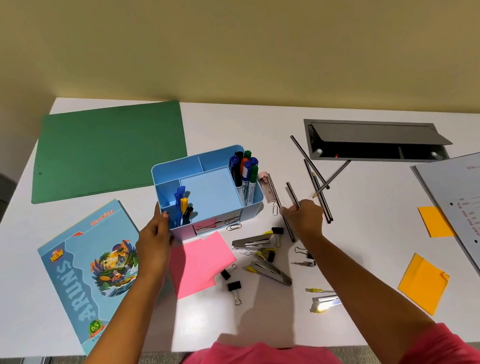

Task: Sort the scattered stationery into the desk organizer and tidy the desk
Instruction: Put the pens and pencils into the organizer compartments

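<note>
As the left hand [155, 243] grips the near-left corner of the blue organizer [176, 167], the right hand [303, 218] curls round dark pencils [276, 196] just right of it, apparently gathering them for a lift into a compartment.

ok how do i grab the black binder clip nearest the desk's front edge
Pinch the binder clip across its black body, coming down from above: it lies flat on the desk, wire loops pointing toward you, nothing crowding its sides.

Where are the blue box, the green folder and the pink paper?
blue box [183, 233]: head view, front wall.
green folder [106, 147]: head view, its middle.
pink paper [201, 261]: head view, its middle.
</note>
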`<action>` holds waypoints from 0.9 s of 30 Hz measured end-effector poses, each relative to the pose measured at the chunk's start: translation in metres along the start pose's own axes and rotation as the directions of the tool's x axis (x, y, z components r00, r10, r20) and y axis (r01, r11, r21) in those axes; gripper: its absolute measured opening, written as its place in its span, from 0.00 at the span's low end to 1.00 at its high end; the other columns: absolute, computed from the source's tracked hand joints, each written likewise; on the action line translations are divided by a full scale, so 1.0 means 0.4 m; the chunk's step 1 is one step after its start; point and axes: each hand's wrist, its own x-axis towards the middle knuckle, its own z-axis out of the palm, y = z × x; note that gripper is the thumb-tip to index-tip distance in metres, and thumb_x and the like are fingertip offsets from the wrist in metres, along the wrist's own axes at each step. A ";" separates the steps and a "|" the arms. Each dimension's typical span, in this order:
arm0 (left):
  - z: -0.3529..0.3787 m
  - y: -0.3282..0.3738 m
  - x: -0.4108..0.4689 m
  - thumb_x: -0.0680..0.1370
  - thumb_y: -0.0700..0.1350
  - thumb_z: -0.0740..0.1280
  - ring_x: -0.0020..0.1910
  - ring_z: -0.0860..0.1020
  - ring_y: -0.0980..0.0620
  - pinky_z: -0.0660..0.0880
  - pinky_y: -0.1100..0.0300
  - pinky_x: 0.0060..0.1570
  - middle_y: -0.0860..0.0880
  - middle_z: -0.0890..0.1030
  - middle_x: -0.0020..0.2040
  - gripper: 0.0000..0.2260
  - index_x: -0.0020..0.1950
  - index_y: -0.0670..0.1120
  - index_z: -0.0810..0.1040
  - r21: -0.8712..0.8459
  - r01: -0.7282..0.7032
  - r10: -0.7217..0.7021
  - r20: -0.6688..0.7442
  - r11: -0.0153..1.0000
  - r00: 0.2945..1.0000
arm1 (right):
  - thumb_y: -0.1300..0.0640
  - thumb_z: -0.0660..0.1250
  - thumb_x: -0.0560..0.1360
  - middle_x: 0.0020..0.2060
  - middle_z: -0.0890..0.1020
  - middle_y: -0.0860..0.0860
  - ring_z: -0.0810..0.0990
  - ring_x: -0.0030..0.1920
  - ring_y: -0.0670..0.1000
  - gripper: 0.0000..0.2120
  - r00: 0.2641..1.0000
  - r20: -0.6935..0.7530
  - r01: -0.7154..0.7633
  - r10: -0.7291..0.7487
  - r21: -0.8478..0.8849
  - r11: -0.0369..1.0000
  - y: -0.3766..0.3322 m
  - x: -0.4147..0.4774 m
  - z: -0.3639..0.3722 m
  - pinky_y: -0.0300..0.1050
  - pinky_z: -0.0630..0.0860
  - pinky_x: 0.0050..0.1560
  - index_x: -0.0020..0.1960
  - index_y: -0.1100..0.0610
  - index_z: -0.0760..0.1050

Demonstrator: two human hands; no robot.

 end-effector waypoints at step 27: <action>-0.002 0.005 -0.004 0.81 0.55 0.58 0.45 0.79 0.40 0.76 0.44 0.49 0.39 0.80 0.42 0.15 0.44 0.48 0.78 0.034 -0.010 0.011 -0.026 0.999 1.000 | 0.50 0.66 0.77 0.46 0.84 0.52 0.81 0.46 0.51 0.13 0.642 -0.101 0.766 -0.760 0.037 0.642 -0.425 -0.219 -0.048 0.43 0.75 0.43 0.51 0.58 0.81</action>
